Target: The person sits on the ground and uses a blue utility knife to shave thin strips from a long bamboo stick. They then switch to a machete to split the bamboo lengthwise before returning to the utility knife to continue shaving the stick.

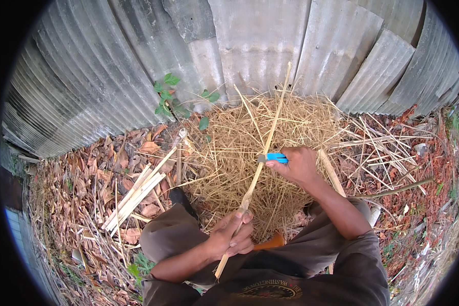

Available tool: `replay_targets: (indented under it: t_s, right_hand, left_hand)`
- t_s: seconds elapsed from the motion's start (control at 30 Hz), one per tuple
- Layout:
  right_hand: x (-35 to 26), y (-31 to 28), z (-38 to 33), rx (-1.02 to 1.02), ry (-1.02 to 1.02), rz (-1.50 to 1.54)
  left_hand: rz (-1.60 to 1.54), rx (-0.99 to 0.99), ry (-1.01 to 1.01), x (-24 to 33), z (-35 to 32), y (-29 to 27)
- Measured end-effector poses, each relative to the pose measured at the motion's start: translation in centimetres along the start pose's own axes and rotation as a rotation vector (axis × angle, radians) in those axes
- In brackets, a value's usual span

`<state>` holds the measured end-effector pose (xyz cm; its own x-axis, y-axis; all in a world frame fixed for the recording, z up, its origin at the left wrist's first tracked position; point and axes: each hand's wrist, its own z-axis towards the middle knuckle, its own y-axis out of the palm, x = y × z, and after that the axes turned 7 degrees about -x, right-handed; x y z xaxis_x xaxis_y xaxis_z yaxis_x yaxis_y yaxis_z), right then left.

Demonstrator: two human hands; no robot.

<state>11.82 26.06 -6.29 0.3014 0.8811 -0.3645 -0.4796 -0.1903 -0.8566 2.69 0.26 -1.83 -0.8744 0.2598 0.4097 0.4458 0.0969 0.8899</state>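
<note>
Strip [256, 176] is finger-clasped by left hand [231, 235], blue cutter [277, 157] by right hand [300, 165]. Shaving is presumably being performed; a controlled stroke is likely required next.

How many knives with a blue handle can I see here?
1: the blue-handled knife with a grey blade is in the right hand, its blade at the long, thin, straw-coloured strip. Any others could be hidden under the dry yellow straw.
</note>
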Motion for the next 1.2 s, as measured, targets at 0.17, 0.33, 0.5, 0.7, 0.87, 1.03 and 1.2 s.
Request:
replay_targets:
  t_s: [0.17, 0.33, 0.5, 0.7, 0.87, 1.03, 1.2]
  right_hand:
    - [-1.0, -0.1, -1.7, 0.007, -0.177, -0.002]
    - [3.2, -0.7, -0.1, 0.073, -0.090, -0.086]
    - [4.8, 0.7, 0.7, 0.139, -0.107, -0.201]
    - [9.8, -1.9, 2.0, 0.115, 0.313, -0.130]
    - [-1.0, 0.6, -2.7, -0.081, -0.137, 0.019]
    - [0.9, 1.8, -2.0, -0.010, -0.206, -0.086]
    - [5.5, 1.9, 1.0, -0.032, 0.145, -0.115]
  left_hand:
    - [-0.029, -0.048, -0.024, -0.2, -0.6, -0.2]
    - [-0.048, -0.072, -0.047, -0.6, -0.5, -0.2]
    - [-0.107, -0.027, -0.072, -0.7, -0.2, -0.1]
    - [0.048, -0.028, -0.132, -1.9, -1.1, 0.4]
    - [0.203, 0.108, -0.017, -2.2, -0.5, -0.8]
    - [0.287, 0.207, -0.024, -1.9, 0.0, -0.5]
    - [0.338, 0.154, -0.013, -2.2, 0.5, -0.2]
